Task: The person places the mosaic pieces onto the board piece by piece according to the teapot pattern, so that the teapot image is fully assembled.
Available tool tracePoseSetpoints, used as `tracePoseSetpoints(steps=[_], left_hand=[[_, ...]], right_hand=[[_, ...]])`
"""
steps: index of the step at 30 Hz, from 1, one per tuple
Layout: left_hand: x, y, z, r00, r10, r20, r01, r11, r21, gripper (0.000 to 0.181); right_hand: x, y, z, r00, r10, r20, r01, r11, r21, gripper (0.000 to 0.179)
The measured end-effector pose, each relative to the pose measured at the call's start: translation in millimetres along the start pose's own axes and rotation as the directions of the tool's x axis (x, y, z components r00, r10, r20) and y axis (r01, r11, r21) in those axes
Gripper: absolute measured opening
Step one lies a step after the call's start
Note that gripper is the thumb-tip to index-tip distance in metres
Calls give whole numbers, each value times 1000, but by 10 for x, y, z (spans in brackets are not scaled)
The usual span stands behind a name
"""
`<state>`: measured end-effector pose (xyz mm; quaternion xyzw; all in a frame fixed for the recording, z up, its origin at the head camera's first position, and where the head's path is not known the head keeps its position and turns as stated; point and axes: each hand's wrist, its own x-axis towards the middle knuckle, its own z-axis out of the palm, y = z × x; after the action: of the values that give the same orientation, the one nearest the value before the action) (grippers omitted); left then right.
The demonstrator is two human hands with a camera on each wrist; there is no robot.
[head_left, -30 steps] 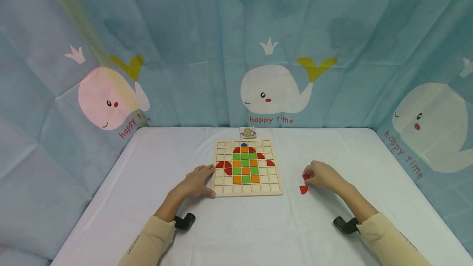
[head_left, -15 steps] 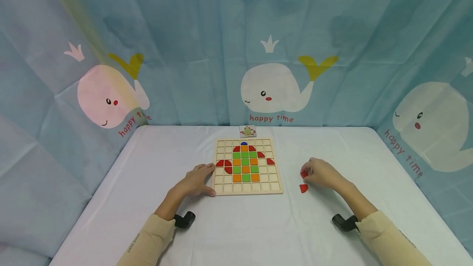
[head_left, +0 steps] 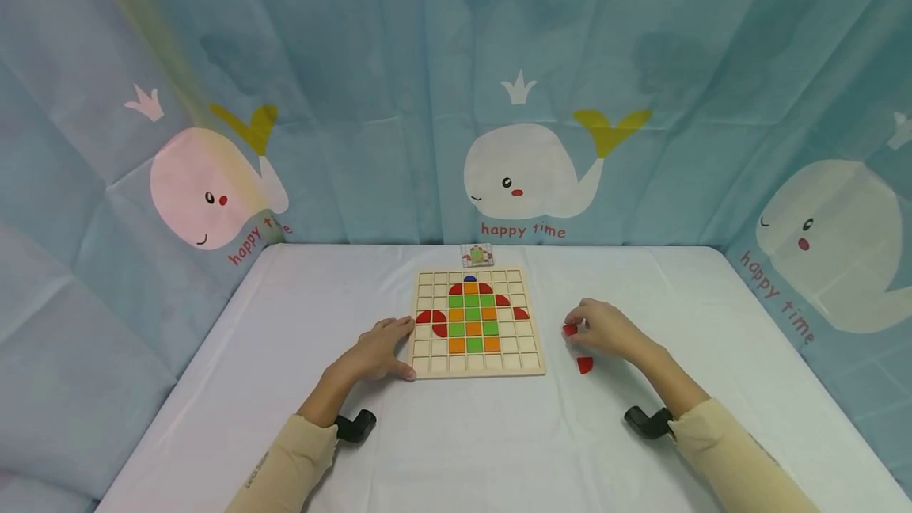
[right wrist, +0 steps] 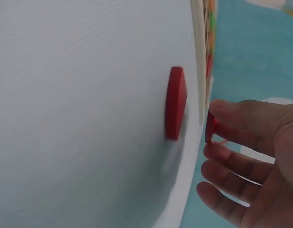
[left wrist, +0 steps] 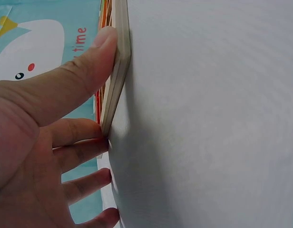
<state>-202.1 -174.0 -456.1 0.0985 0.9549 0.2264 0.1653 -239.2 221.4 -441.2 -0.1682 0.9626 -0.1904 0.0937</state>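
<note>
A wooden grid board (head_left: 492, 374) holds green and orange squares, red quarter circles and a blue half circle at the top. My left hand (head_left: 379, 350) rests at the board's left side, thumb on the near corner and the other fingers spread along the edge. Right of the board, my right hand (head_left: 607, 329) pinches a red quarter-circle piece (right wrist: 209, 127) between thumb and fingers, partly covered by them. Another red quarter-circle piece (head_left: 585, 365) lies on the table just below that hand; the right wrist view shows its thick side (right wrist: 175, 104).
Behind the board lies a small picture card (head_left: 477, 255) with a similar coloured pattern. The table has a white cloth (head_left: 484, 450), and a blue curtain (head_left: 370, 101) with whales hangs along its back and sides. Black wrist mounts (head_left: 648, 423) jut inward from both forearms.
My right hand has moved left and slightly away from me, toward the board, carrying the pinched red piece. The other red piece and my left hand have stayed where they were.
</note>
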Motion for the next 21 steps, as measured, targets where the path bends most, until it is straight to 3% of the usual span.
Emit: tracePoseSetpoints(steps=[12, 21], left_hand=[[9, 1, 21, 1000, -8, -1, 8, 1000, 2, 96], [19, -6, 29, 1000, -18, -2, 18, 1000, 14, 96]], right_hand=[[153, -203, 41, 998, -65, -19, 64, 998, -21, 22], [244, -305, 71, 998, -64, -5, 64, 998, -17, 23]])
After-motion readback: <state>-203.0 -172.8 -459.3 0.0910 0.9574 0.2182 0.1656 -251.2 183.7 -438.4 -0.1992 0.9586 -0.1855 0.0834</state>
